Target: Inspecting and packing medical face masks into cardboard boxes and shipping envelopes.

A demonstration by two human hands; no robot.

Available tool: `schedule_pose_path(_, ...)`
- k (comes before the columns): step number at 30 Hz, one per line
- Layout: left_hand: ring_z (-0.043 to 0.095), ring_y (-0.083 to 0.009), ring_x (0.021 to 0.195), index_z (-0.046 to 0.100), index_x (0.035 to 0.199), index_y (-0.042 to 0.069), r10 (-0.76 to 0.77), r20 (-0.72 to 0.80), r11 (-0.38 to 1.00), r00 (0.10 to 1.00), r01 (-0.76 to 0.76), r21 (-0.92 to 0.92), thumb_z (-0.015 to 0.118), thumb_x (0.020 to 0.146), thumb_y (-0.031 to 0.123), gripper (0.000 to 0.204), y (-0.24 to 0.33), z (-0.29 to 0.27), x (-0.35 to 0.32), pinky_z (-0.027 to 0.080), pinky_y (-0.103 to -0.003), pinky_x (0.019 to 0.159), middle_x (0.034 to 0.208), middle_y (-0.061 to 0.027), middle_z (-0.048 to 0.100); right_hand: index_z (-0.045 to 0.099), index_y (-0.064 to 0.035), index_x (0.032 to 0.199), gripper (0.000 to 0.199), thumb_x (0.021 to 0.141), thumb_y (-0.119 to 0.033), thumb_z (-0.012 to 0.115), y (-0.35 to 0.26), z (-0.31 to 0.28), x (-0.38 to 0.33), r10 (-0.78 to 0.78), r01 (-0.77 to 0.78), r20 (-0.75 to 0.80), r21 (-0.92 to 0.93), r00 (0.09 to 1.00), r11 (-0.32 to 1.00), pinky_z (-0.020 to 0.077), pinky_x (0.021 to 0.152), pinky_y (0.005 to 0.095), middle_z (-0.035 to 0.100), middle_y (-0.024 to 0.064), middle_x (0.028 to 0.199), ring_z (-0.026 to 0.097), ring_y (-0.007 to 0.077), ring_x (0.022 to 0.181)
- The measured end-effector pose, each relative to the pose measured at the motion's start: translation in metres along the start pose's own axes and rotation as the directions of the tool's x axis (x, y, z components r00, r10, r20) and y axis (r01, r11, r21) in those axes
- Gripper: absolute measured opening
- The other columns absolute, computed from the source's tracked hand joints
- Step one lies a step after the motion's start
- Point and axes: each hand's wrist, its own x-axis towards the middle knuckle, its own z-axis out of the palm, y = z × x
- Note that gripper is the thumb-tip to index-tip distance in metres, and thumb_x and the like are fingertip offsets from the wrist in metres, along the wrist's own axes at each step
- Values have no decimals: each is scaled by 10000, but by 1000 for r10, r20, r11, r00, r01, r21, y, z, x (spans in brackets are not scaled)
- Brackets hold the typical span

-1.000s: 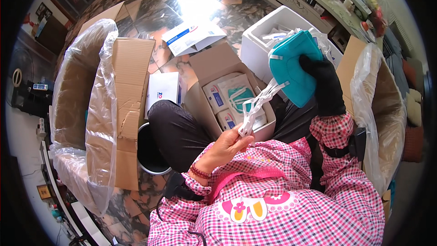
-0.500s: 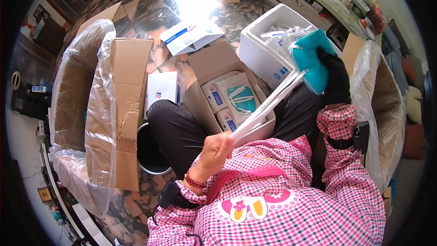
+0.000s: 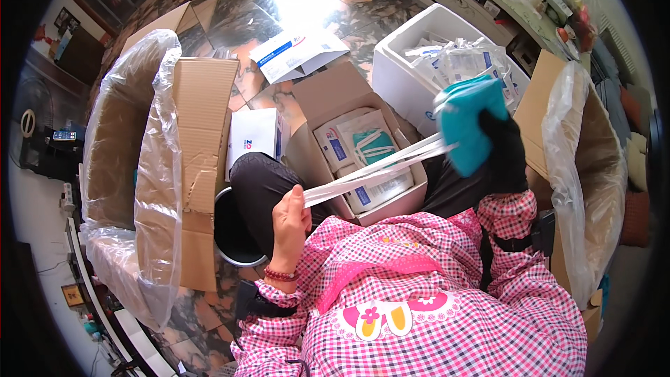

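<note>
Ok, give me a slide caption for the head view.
Bare left hand holding thin white straps taut from stacked teal masks in black-gloved right hand, above small open cardboard box.

Head fisheye cam looks down & fwd, L hand (image 3: 287, 227) & R hand (image 3: 505, 153) near, tho dark edges unclear.

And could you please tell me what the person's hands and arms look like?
The left hand is bare, with a dark red beaded bracelet; the right hand wears a black glove. Both checked sleeves, pink, white and black, carry a black strap.
</note>
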Motion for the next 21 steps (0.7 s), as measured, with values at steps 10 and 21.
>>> schedule_pose_path(10,649,-305,724,619,942,54,416,715,308,562,-827,470,669,890,153,123,57,49,15,541,-342,621,870,-117,635,475,-36,1417,733,764,-49,809,-32,78,-28,282,-205,677,-193,680,960,498,977,372,654,101,1208,616,214,1103)
schedule_pose_path(21,683,-257,776,651,974,69,331,840,328,430,-887,326,720,802,134,196,58,44,5,579,-320,711,898,-96,665,647,25,1193,420,841,-176,758,27,94,-47,513,-542,807,-301,294,785,507,948,366,704,126,1087,665,210,966)
